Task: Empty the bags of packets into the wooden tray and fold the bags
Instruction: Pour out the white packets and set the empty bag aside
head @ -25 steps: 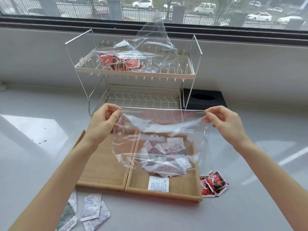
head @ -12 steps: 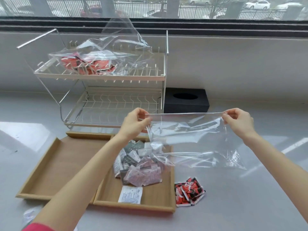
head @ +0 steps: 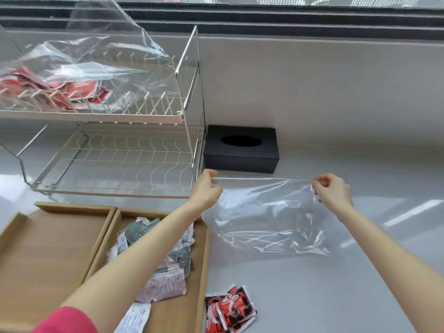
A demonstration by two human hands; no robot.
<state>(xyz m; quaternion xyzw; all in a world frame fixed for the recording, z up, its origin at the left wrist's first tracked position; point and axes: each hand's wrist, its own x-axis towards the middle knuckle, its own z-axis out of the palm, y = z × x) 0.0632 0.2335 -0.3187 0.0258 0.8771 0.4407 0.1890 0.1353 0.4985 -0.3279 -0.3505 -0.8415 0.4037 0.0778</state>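
An empty clear plastic bag (head: pixel 266 219) hangs stretched over the grey counter, right of the wooden tray (head: pixel 105 234). My left hand (head: pixel 206 191) pinches its top left corner and my right hand (head: pixel 332 192) pinches its top right corner. The tray has two compartments: the right one holds a heap of pale and dark packets (head: pixel 165 267), the left one is bare. A second clear bag (head: pixel 79 70) with red packets inside lies on the top shelf of the wire rack (head: pixel 185 118).
A few red packets (head: pixel 228 311) lie on the counter just right of the tray's front corner. A black tissue box (head: pixel 241 149) stands against the wall behind the bag. The rack's lower shelf is bare. Grey counter stretches to the right.
Both hands carried the stretched bag from above the tray rightwards and down over the counter. The packets stayed in the tray's right compartment. The view swung to the right.
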